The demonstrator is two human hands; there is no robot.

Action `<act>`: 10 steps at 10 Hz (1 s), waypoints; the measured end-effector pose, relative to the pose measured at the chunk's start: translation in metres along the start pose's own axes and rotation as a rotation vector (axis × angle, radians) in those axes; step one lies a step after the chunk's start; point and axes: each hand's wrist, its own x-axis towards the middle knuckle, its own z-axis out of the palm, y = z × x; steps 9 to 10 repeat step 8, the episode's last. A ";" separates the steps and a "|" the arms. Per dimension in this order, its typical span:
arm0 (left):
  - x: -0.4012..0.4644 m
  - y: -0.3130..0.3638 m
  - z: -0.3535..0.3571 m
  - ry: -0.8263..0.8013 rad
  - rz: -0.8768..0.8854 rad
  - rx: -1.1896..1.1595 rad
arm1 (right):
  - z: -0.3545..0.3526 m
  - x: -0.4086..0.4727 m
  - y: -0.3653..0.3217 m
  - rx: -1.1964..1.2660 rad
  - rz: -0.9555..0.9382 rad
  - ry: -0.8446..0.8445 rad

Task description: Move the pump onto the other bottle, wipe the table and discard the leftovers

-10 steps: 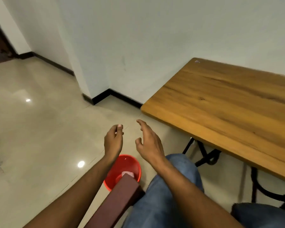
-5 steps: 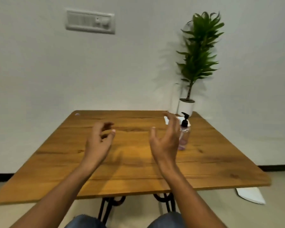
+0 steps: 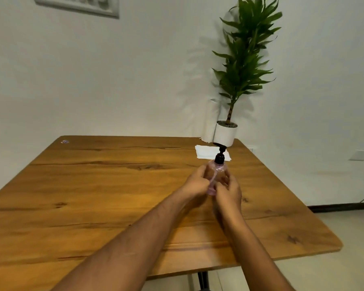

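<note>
Since the previous frame both hands have closed in from mid-air onto the pump bottle [image 3: 216, 175], right of frame centre. Left hand [image 3: 198, 183] grasps the clear pinkish body from the left, right hand [image 3: 229, 189] wraps it from the right; bottle upright, black pump [image 3: 220, 156] on top. Can't tell if its base touches the wooden table [image 3: 93, 196]. Behind it: folded white tissue [image 3: 206, 152], paper roll [image 3: 209, 124], potted plant [image 3: 226, 134] at the table's far right corner. Small cap [image 3: 65, 141] at far left corner

table [image 3: 105, 185]: grainy satin wood | bottle [image 3: 217, 169]: clear glossy plastic | pump [image 3: 220, 156]: black plastic
</note>
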 end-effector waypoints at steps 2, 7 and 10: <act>-0.003 -0.036 -0.070 0.276 0.037 -0.027 | 0.076 0.020 0.000 -0.061 0.033 -0.333; -0.031 -0.045 -0.172 0.415 0.037 0.092 | 0.196 -0.006 -0.013 -0.100 -0.046 -0.498; -0.041 -0.037 -0.165 0.444 0.035 0.100 | 0.192 -0.005 -0.014 -0.083 -0.038 -0.516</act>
